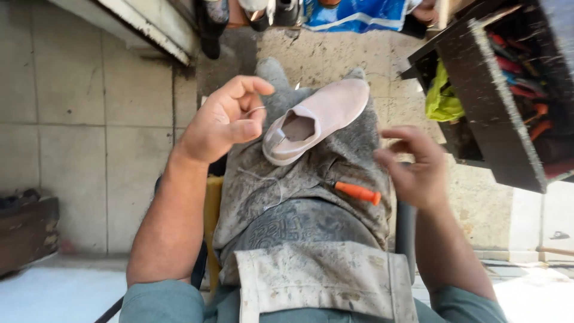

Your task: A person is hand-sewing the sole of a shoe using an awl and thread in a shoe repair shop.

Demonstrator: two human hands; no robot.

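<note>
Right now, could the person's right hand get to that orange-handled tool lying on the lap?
Probably yes. The right hand hovers just beside the orange-handled tool, which lies in the open on the grey cloth over the lap. Nothing covers it, and the hand seems to hold nothing bulky.

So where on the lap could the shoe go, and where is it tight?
Free: grey cloth below the orange-handled tool, above the apron. Tight: the pale shoe between left hand and right hand; tool drawer is packed.
</note>
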